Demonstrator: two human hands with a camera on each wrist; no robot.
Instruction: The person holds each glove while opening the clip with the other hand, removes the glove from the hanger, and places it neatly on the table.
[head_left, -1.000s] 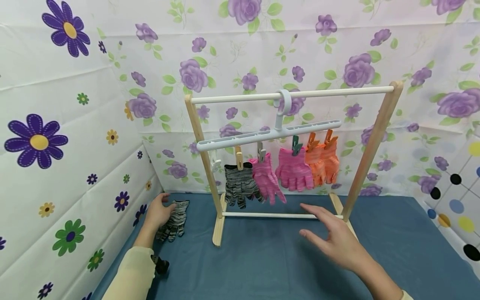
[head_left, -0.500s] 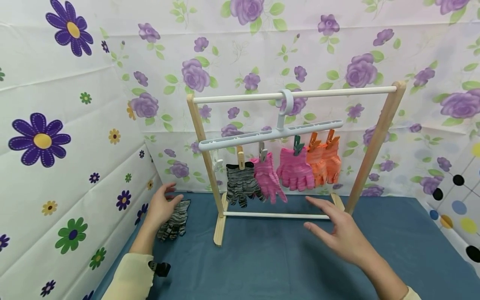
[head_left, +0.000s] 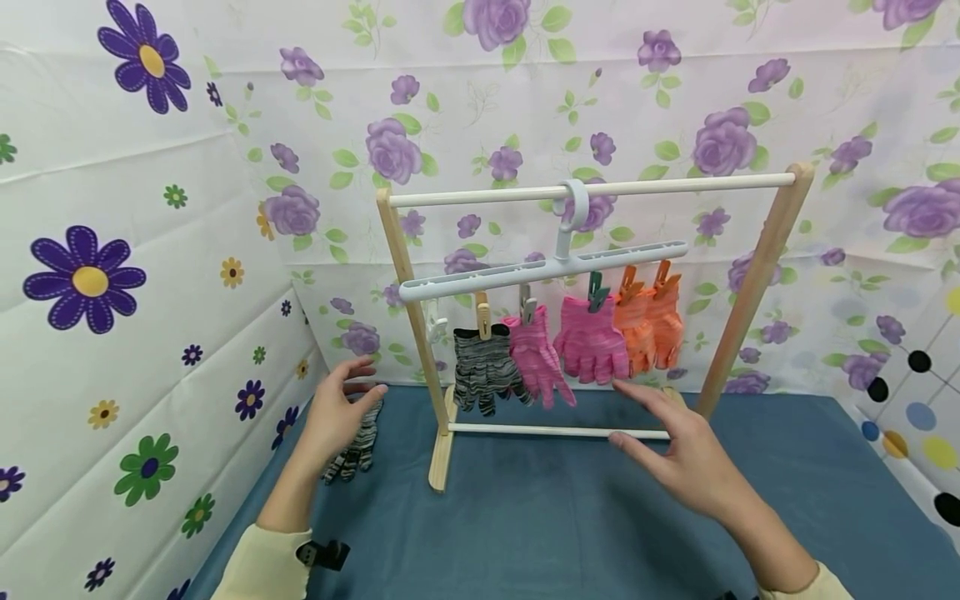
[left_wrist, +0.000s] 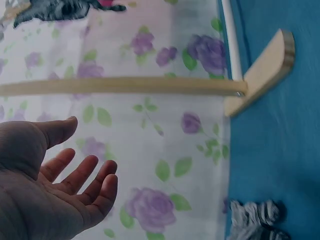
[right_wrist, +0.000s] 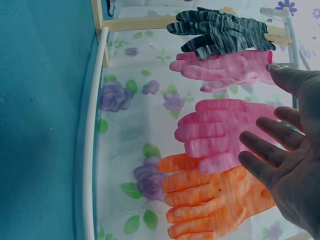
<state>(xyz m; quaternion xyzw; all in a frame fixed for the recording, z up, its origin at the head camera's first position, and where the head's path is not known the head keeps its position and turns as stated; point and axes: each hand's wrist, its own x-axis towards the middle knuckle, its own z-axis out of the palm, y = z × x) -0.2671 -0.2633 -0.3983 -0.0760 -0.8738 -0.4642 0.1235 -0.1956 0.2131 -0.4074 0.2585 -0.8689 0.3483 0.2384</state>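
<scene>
My left hand (head_left: 336,421) hovers over a black-and-grey striped glove (head_left: 365,442) lying on the table and partly covers it in the head view. In the left wrist view its fingers (left_wrist: 90,182) are loosely bent with nothing between them. A matching striped glove (head_left: 480,371), two pink gloves (head_left: 592,342) and orange gloves (head_left: 663,329) hang by clothespins (head_left: 483,317) from a pale grey hanger (head_left: 525,272). My right hand (head_left: 690,458), fingers apart and holding nothing, is in front of the rack, below the pink and orange gloves.
The hanger hooks over the top bar (head_left: 690,185) of a wooden rack with slanted side posts (head_left: 757,283). A white clothespin (head_left: 433,321) hangs at the hanger's left end. Flowered cloth walls (head_left: 337,100) close in the blue table (head_left: 517,517) at the back and left.
My left hand has moved up and to the right, with the table glove staying where it lay. My right hand has barely moved.
</scene>
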